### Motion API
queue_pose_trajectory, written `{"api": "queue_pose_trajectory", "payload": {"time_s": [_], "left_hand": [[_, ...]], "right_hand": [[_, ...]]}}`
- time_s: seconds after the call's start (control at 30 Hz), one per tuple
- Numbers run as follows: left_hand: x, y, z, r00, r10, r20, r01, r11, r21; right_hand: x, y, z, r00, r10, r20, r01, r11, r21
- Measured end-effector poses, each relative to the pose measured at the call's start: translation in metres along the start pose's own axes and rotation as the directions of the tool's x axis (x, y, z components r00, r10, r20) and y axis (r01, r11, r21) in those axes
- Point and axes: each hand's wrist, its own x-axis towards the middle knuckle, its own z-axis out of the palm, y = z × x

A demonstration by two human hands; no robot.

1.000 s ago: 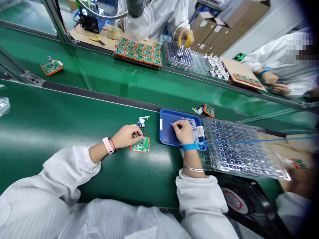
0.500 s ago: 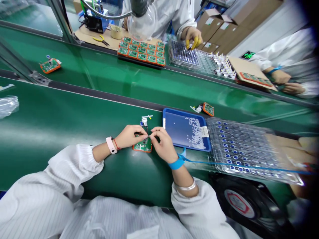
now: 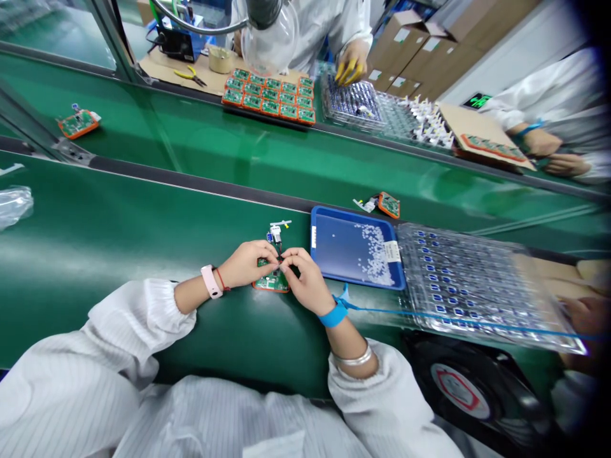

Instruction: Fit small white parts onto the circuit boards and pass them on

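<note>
A green circuit board (image 3: 272, 283) with an orange rim lies flat on the green bench below my fingers. My left hand (image 3: 251, 262) is closed in a pinch over its upper left part. My right hand (image 3: 305, 277) pinches from the other side, its fingertips close to the left ones above the board. What sits between the fingertips is too small and covered to make out. Dark wires run from there up to a small white part (image 3: 275, 234), which has a blue piece beside it and a pale strip at its top.
Right of my hands stands a blue tray (image 3: 334, 254) of small white pieces, then a clear plastic tray (image 3: 506, 267) of blue-topped parts. Beyond, a green conveyor (image 3: 267, 172) carries boards. A blue cord (image 3: 382, 310) trails from my right wrist. A black fan (image 3: 458, 388) sits lower right.
My right hand has shifted slightly left and down, over the board. Boards on the conveyor have moved left. Across it, a co-worker's yellow-tipped hand has moved left over a tray.
</note>
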Motion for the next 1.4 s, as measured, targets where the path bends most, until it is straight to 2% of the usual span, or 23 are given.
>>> {"api": "queue_pose_trajectory", "payload": {"time_s": [0.27, 0.43, 0.5, 0.57, 0.63, 0.7, 0.73, 0.8, 0.83, 0.9, 1.0, 1.1, 1.2, 1.27, 1.33, 1.4], "left_hand": [[0.003, 0.003, 0.0, 0.996, -0.079, 0.037, 0.077, 0.995, 0.066], [0.009, 0.007, -0.003, 0.988, -0.132, 0.074, 0.12, 0.98, 0.157], [0.006, 0.007, -0.004, 0.989, -0.14, 0.049, 0.127, 0.97, 0.206], [-0.002, 0.006, -0.005, 0.994, -0.111, 0.016, 0.102, 0.952, 0.288], [-0.014, 0.005, -0.006, 0.999, -0.026, 0.043, 0.008, 0.927, 0.375], [-0.025, 0.002, -0.006, 0.991, 0.072, 0.113, -0.115, 0.891, 0.439], [-0.03, 0.001, -0.006, 0.985, 0.103, 0.141, -0.157, 0.874, 0.46], [-0.035, -0.001, -0.006, 0.977, 0.127, 0.17, -0.196, 0.849, 0.491], [-0.035, -0.002, -0.007, 0.975, 0.127, 0.184, -0.204, 0.841, 0.501], [-0.032, -0.002, -0.009, 0.97, 0.122, 0.208, -0.215, 0.83, 0.515], [-0.021, -0.001, -0.015, 0.966, 0.127, 0.224, -0.225, 0.84, 0.494], [-0.004, 0.0, -0.026, 0.989, 0.098, 0.112, -0.133, 0.919, 0.371], [0.026, -0.002, -0.043, 0.998, -0.001, -0.057, 0.005, 0.998, 0.069], [0.054, -0.009, -0.058, 0.981, -0.069, -0.18, 0.042, 0.988, -0.148], [0.084, -0.021, -0.077, 0.921, -0.105, -0.375, 0.015, 0.972, -0.235], [0.11, -0.038, -0.098, 0.802, -0.097, -0.59, -0.014, 0.984, -0.18]], "right_hand": [[0.001, 0.002, 0.0, 0.996, 0.087, 0.034, -0.086, 0.996, -0.014], [0.003, -0.003, 0.007, 0.999, 0.045, 0.014, -0.044, 0.997, -0.071], [0.004, -0.007, 0.006, 1.0, 0.001, -0.002, -0.001, 0.992, -0.125], [0.004, -0.006, -0.006, 0.999, -0.051, -0.019, 0.047, 0.979, -0.198], [0.001, 0.004, -0.032, 0.994, -0.073, -0.076, 0.045, 0.949, -0.311], [-0.007, 0.023, -0.067, 0.977, -0.025, -0.21, -0.077, 0.883, -0.463], [-0.012, 0.036, -0.085, 0.954, 0.036, -0.298, -0.198, 0.821, -0.535], [-0.024, 0.061, -0.116, 0.88, 0.215, -0.423, -0.453, 0.647, -0.613], [-0.029, 0.072, -0.127, 0.841, 0.294, -0.454, -0.536, 0.562, -0.63], [-0.036, 0.088, -0.139, 0.785, 0.411, -0.464, -0.617, 0.452, -0.644], [-0.039, 0.099, -0.141, 0.775, 0.457, -0.437, -0.624, 0.446, -0.641], [-0.036, 0.099, -0.137, 0.798, 0.417, -0.434, -0.6, 0.491, -0.632], [-0.034, 0.099, -0.137, 0.811, 0.391, -0.435, -0.584, 0.525, -0.619], [-0.034, 0.099, -0.138, 0.812, 0.385, -0.438, -0.583, 0.55, -0.598], [-0.033, 0.1, -0.14, 0.812, 0.381, -0.442, -0.582, 0.585, -0.565], [-0.032, 0.101, -0.142, 0.811, 0.376, -0.449, -0.58, 0.62, -0.528]]}}
